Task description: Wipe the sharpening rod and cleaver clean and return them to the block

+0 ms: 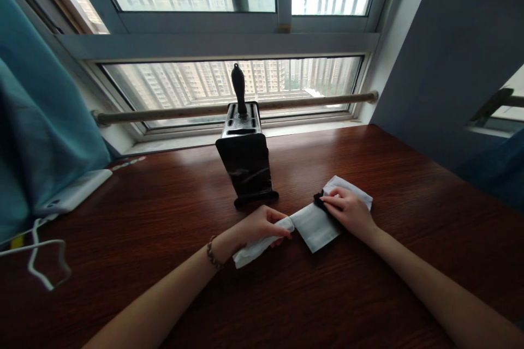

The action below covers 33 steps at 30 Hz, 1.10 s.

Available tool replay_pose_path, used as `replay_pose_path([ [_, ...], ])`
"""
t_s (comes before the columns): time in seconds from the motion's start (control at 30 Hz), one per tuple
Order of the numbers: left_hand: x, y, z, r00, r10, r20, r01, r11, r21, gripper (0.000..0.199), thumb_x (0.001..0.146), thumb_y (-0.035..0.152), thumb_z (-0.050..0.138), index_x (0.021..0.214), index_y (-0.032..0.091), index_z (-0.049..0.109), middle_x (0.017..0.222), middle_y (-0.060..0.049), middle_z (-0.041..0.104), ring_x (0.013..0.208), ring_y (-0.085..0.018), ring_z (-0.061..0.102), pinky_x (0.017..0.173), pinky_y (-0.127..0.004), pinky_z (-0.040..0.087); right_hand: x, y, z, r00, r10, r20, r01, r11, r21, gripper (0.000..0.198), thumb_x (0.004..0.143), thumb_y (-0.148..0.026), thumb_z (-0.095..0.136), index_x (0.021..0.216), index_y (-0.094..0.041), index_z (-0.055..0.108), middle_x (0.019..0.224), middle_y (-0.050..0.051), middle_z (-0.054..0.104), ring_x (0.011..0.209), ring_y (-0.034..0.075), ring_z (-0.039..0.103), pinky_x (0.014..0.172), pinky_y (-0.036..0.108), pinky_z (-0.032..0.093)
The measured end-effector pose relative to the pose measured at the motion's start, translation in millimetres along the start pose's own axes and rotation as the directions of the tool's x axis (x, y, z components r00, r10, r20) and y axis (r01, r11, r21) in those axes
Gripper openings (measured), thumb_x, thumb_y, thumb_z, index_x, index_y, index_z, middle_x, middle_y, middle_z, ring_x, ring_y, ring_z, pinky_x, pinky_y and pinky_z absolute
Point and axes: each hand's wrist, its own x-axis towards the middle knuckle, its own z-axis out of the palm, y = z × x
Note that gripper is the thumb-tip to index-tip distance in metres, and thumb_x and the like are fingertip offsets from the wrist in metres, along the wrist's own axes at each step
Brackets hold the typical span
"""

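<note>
My left hand (262,224) is closed around a folded strip of white tissue (254,252), one end of it hanging below the palm. Beside its tip, a flat white sheet (317,227) lies on the table; I cannot tell whether the two are one piece. My right hand (347,210) rests over the far end of that sheet, fingertips closed on a small crumpled black thing (318,199). Under and behind those fingers is a pale, whitish packet or folded cloth (352,190), partly hidden by the hand.
A black knife block (245,166) with one dark-handled tool (238,87) stands beyond my hands, near the window. On the left, a white device (76,192) and white cable (36,253) lie by a blue curtain (45,103). The brown wooden table (184,294) extends to a wall at right.
</note>
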Motion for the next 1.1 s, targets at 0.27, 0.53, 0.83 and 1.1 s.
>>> replay_pose_path([
  [0.27, 1, -2, 0, 1.000, 0.003, -0.004, -0.003, 1.000, 0.011, 0.033, 0.068, 0.035, 0.068, 0.092, 0.012, 0.066, 0.060, 0.000, 0.055, 0.051, -0.008, 0.046, 0.050, -0.020, 0.035, 1, 62, -24, 0.937, 0.331, -0.114, -0.346, 0.927, -0.148, 0.020, 0.081, -0.031, 0.057, 0.090, -0.022, 0.072, 0.089, 0.004, 0.063, 0.082, 0.019, 0.058, 0.075, 0.031, 0.043],
  [0.53, 1, -2, 0, 1.000, -0.013, -0.014, 0.013, 1.000, -0.003, 0.032, 0.068, 0.035, 0.067, 0.088, 0.011, 0.066, 0.064, -0.001, 0.057, 0.052, -0.008, 0.047, 0.051, -0.021, 0.037, 0, 14, -41, 0.994, 0.077, 0.076, -0.104, 0.868, 0.485, 0.024, 0.079, -0.036, 0.063, 0.094, -0.018, 0.070, 0.087, 0.005, 0.062, 0.071, 0.014, 0.055, 0.060, 0.025, 0.041],
  [0.83, 1, 1, -3, 0.999, 0.020, 0.043, -0.021, 1.000, 0.014, 0.024, 0.072, 0.032, 0.063, 0.082, 0.010, 0.066, 0.059, 0.000, 0.053, 0.051, -0.007, 0.045, 0.050, -0.020, 0.034, -14, -29, -22, 0.905, -0.292, 0.310, 0.122, 0.875, 0.468, 0.010, 0.077, -0.021, 0.063, 0.086, -0.018, 0.067, 0.085, 0.002, 0.057, 0.077, 0.011, 0.054, 0.069, 0.023, 0.040],
  [1.1, 2, 0, -3, 0.999, -0.001, 0.042, 0.000, 1.000, 0.005, 0.026, 0.072, 0.032, 0.064, 0.086, 0.010, 0.066, 0.059, 0.000, 0.053, 0.050, -0.007, 0.045, 0.049, -0.020, 0.034, 2, 43, -41, 0.942, 0.271, 0.196, -0.265, 0.962, -0.060, 0.003, 0.070, -0.018, 0.056, 0.073, -0.016, 0.056, 0.074, 0.000, 0.055, 0.068, 0.013, 0.050, 0.061, 0.026, 0.034],
])
